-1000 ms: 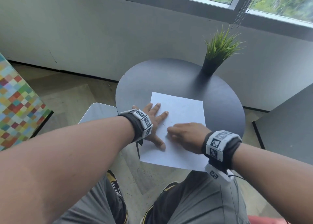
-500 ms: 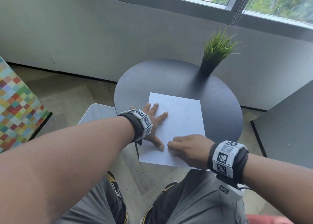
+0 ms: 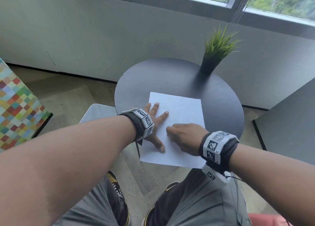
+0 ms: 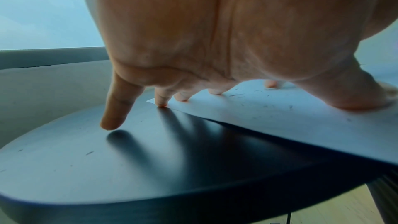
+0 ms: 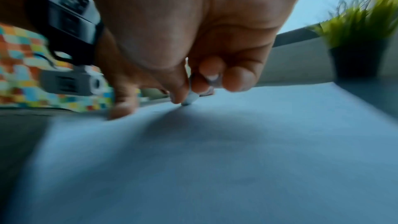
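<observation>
Rubbing marks off a paper on a round table.
The table (image 3: 179, 75) holds the paper (image 3: 184, 109), and the paper's near edge hangs off. The left hand (image 3: 153, 121) lies flat on it, fingers spread, to keep it in place. The right hand (image 3: 184, 137) pinches a small eraser (image 5: 190, 99), tip on the paper. Most of the paper looks clean; I think only a few dark bits (image 4: 264, 106) near the hands are left.

Table: your round dark table (image 3: 170, 75) stands near the grey wall (image 3: 102, 38).
Plant: a grassy green plant (image 3: 219, 44) stands upright in its black pot (image 3: 207, 67) at the table's far right edge.
Your left: a panel of coloured squares (image 3: 15, 106), and a white seat (image 3: 97, 112) just beside the table.
Your right: a grey cabinet (image 3: 289, 120).
Floor: pale wood (image 3: 68, 92).
</observation>
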A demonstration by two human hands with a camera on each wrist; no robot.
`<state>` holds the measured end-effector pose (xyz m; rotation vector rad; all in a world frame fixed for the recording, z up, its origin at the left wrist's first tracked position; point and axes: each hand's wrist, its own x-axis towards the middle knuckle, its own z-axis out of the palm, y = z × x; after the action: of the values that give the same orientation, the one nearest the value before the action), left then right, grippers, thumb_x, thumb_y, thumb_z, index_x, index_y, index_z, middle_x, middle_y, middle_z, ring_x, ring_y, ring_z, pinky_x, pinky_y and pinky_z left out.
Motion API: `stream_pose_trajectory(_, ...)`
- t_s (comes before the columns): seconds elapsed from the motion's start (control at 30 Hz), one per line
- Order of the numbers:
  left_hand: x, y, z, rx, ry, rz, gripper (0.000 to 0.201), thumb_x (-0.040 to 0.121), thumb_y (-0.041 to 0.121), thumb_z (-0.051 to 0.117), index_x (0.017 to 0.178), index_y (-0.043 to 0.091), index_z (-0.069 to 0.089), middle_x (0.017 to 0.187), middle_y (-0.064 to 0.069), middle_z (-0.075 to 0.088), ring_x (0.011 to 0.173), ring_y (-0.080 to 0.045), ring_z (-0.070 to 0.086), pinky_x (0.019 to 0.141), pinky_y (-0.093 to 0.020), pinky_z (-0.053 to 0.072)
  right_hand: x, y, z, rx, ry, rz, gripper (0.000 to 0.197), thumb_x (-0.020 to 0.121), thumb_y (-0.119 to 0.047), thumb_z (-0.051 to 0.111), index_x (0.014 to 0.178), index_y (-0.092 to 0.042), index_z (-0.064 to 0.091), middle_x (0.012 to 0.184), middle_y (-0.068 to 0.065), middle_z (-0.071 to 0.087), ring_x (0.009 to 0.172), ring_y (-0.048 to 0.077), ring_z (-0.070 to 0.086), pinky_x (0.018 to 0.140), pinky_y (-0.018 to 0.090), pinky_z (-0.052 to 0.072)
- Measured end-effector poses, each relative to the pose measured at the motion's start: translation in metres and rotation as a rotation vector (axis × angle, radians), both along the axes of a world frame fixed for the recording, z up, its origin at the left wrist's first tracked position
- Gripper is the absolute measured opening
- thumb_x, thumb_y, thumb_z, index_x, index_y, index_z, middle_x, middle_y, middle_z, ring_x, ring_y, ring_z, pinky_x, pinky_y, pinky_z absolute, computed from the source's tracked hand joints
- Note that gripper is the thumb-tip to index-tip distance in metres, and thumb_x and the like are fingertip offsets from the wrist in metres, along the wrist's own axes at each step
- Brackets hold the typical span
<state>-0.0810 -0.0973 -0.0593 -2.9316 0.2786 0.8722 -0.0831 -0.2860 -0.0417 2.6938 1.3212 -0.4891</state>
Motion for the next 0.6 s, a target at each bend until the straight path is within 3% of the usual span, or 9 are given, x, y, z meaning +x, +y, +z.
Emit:
stream_pose_trajectory(0.07, 0.000, 0.001, -0.001, 0.012, -0.008, -0.003, 0.147, 0.043, 0.099, 0.058, 0.150, 0.044, -0.026, 0.161, -0.002, -0.034, 0.151, -0.033, -0.022, 0.109, -0.074, 0.015, -0.010, 0.007, 0.001, 0.002, 0.086, 0.111, 0.008, 0.098, -0.030, 0.041, 0.103, -0.026, 0.045, 0.088, -0.008, 0.043, 0.078, 0.023, 0.049, 0.065, 0.035, 0.043)
stream_pose_trajectory(0.23, -0.001, 0.000, 0.002, -0.004, 0.004, 0.002, 0.147, 0.045, 0.097, 0.062, 0.150, 0.044, -0.025, 0.160, -0.002, -0.035, 0.150, -0.032, -0.024, 0.110, -0.074, 0.013, 0.029, 0.005, 0.001, 0.015, -0.047, -0.162, 0.015, 0.096, -0.032, 0.037, 0.110, -0.028, 0.043, 0.109, -0.003, 0.059, 0.100, 0.028, 0.060, 0.078, 0.041, 0.050)
stream_pose_trajectory(0.37, 0.000, 0.004, -0.003, -0.019, 0.003, -0.006, 0.147, 0.042, 0.099, 0.059, 0.150, 0.045, -0.024, 0.160, -0.001, -0.035, 0.150, -0.032, -0.024, 0.107, -0.077, 0.011, -0.001, 0.025, -0.001, 0.041, 0.083, 0.019, 0.021, 0.098, -0.032, 0.043, 0.116, -0.022, 0.047, 0.115, -0.004, 0.059, 0.099, 0.024, 0.058, 0.077, 0.041, 0.050)
stream_pose_trajectory(0.47, -0.001, 0.005, 0.000, -0.017, 0.001, -0.012, 0.145, 0.044, 0.099, 0.058, 0.150, 0.046, -0.024, 0.161, 0.000, -0.034, 0.151, -0.030, -0.023, 0.109, -0.076, 0.011, 0.028, 0.006, 0.001, 0.000, 0.052, -0.196, 0.020, 0.098, -0.033, 0.038, 0.115, -0.027, 0.044, 0.116, -0.003, 0.058, 0.104, 0.025, 0.057, 0.080, 0.037, 0.047)
stream_pose_trajectory(0.6, -0.004, 0.010, -0.001, -0.023, 0.007, -0.014, 0.139, 0.049, 0.099, 0.055, 0.152, 0.045, -0.021, 0.162, -0.001, -0.032, 0.151, -0.030, -0.021, 0.113, -0.074, 0.010, 0.062, -0.049, -0.001, 0.031, -0.002, -0.545, 0.020, 0.098, -0.038, 0.035, 0.103, -0.020, 0.041, 0.106, 0.005, 0.061, 0.089, 0.030, 0.055, 0.078, 0.039, 0.046)
